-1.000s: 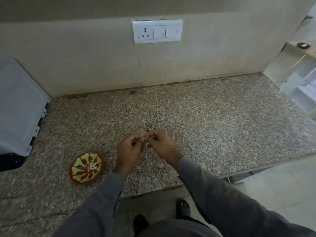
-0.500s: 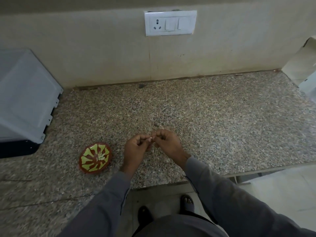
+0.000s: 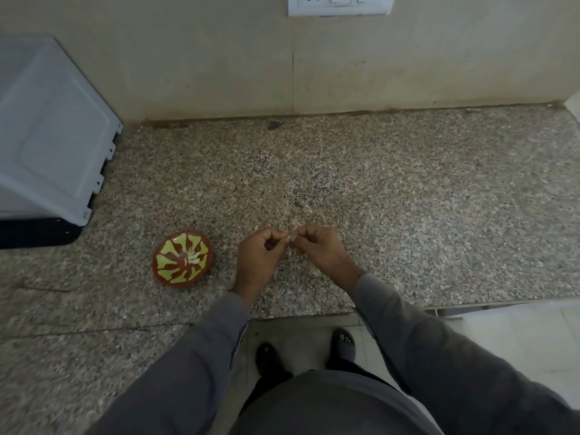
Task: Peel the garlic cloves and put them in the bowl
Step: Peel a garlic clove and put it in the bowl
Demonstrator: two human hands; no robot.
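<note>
Above the near edge of the speckled grey-brown granite counter [image 3: 408, 189], the two hands meet at their fingertips. The left hand [image 3: 262, 257] and the right hand [image 3: 320, 249] both have the fingers curled, and together they pinch a small pale garlic clove [image 3: 288, 237], of which only a little white tip shows between the fingers. Whether its skin is partly off already I cannot tell, because the clove is too small and mostly hidden. Left of the hands, near but apart from them, stands the small round brown clay bowl with yellow-green painted petals [image 3: 183, 259] on the counter. At its centre a few pale pieces seem to lie, which I judge to be cloves already peeled, though they blend with the painted pattern and I cannot be sure of their number. No other unpeeled cloves and no loose skins can be made out on the speckled stone, so how many are left is not possible to say. My judgement is that the task is in its middle: one clove is being peeled now, and it is not yet placed in the bowl. At the far left stands a pale grey plastic box [image 3: 50, 130], and on the wall is a white switch plate [image 3: 340, 4].
</note>
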